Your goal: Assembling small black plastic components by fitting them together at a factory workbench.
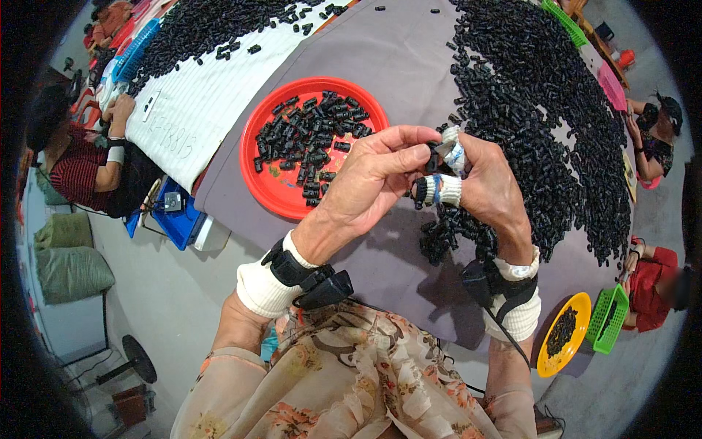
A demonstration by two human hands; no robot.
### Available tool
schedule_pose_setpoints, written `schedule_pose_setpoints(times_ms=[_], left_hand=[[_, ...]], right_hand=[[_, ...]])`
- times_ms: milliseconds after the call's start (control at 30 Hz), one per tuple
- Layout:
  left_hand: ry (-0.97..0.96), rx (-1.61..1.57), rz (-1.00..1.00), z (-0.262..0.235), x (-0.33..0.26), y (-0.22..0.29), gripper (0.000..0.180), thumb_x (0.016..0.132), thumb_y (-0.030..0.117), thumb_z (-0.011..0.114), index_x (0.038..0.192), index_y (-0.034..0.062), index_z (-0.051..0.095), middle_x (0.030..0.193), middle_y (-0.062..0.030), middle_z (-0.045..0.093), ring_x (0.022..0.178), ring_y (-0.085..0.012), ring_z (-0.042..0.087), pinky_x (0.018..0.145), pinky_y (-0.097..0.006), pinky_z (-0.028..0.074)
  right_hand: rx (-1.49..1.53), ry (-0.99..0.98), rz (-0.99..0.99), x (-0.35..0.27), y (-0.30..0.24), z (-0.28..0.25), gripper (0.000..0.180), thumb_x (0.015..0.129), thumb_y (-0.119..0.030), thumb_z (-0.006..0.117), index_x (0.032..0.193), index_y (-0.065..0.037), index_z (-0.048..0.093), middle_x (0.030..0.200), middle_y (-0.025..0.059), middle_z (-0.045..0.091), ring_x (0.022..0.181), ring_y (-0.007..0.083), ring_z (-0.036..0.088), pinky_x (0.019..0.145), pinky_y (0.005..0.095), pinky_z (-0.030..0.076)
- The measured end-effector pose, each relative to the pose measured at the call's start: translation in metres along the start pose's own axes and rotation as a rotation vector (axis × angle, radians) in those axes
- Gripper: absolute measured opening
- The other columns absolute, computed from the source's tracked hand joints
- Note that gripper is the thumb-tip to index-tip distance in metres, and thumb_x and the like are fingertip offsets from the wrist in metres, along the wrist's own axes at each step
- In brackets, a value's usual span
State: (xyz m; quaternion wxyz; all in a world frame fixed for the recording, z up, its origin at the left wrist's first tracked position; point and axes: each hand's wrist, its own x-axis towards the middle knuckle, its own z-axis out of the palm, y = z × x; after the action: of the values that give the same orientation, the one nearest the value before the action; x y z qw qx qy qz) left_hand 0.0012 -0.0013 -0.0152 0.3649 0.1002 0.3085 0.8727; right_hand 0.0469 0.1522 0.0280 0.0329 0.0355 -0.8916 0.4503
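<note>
Your two hands meet above one grey cloth (pixel 398 80). Your left hand (pixel 369 174) has its thumb and forefinger pressed together on one small black part (pixel 432 158), and your right hand (pixel 493 186) is clamped on the same part from the other side. The part is mostly hidden by your fingers, so its shape I cannot tell. Two fingers of your right hand wear white wraps (pixel 444 190). On each wrist you have one cream band, two in total, each with a black strap.

Near your left hand, on the cloth, is one round red tray (pixel 256 183) with several dozen black parts, too many for an exact count. Beyond your right hand spreads one large black heap (pixel 512 88); a second heap (pixel 197 33) lies on the white cloth (pixel 227 80) at upper left. At lower right are one yellow tray (pixel 583 307) and, just beside it, one green basket (pixel 603 342).
</note>
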Motion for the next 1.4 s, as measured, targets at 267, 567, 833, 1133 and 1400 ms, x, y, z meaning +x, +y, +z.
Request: schedule_pose_setpoints(times_ms=[267, 567, 833, 1133, 1400], left_hand=[[-0.013, 0.025, 0.009, -0.0042, -0.0005, -0.0007, 0.022, 0.085, 0.008, 0.055, 0.105, -0.0012, 0.055, 0.093, -0.0045, 0.059, 0.079, -0.0099, 0.056, 0.072, -0.024, 0.047], [-0.015, 0.059, 0.002, 0.0003, -0.0013, -0.0008, 0.024, 0.084, 0.008, 0.055, 0.106, -0.0026, 0.056, 0.093, -0.0052, 0.061, 0.083, -0.0103, 0.057, 0.076, -0.025, 0.047], [-0.012, 0.026, 0.010, -0.0037, -0.0010, -0.0021, 0.022, 0.085, 0.009, 0.055, 0.105, -0.0015, 0.057, 0.092, -0.0056, 0.061, 0.080, -0.0105, 0.058, 0.070, -0.023, 0.049], [-0.001, 0.010, 0.007, -0.0008, -0.0017, -0.0019, 0.023, 0.083, 0.006, 0.056, 0.105, -0.0011, 0.057, 0.091, -0.0045, 0.061, 0.079, -0.0089, 0.057, 0.074, -0.023, 0.047], [0.014, 0.033, -0.022, -0.0016, -0.0010, -0.0039, 0.022, 0.084, 0.006, 0.055, 0.104, -0.0013, 0.057, 0.093, -0.0050, 0.060, 0.083, -0.0115, 0.057, 0.076, -0.025, 0.048]], right_hand=[[-0.023, -0.037, -0.020, 0.0001, 0.0070, 0.0017, 0.036, 0.062, -0.027, 0.075, 0.072, 0.001, 0.054, 0.055, 0.0083, 0.053, 0.049, 0.0147, 0.049, 0.049, 0.0306, 0.040], [-0.017, -0.023, -0.069, -0.0020, 0.0072, 0.0039, 0.031, 0.068, -0.024, 0.069, 0.079, 0.002, 0.055, 0.058, 0.0147, 0.054, 0.049, 0.0249, 0.052, 0.050, 0.0337, 0.041], [-0.078, -0.024, -0.125, -0.0017, 0.0094, 0.0049, 0.030, 0.069, -0.024, 0.068, 0.074, 0.002, 0.053, 0.057, 0.0142, 0.052, 0.047, 0.0258, 0.050, 0.049, 0.0345, 0.040], [-0.034, -0.018, -0.023, -0.0007, 0.0070, 0.0016, 0.033, 0.063, -0.023, 0.072, 0.072, 0.002, 0.052, 0.054, 0.0099, 0.052, 0.047, 0.0141, 0.047, 0.047, 0.0307, 0.039], [0.044, -0.052, -0.033, -0.0022, 0.0077, 0.0063, 0.031, 0.071, -0.025, 0.069, 0.082, 0.001, 0.057, 0.057, 0.0103, 0.053, 0.050, 0.0130, 0.046, 0.049, 0.0290, 0.040]])
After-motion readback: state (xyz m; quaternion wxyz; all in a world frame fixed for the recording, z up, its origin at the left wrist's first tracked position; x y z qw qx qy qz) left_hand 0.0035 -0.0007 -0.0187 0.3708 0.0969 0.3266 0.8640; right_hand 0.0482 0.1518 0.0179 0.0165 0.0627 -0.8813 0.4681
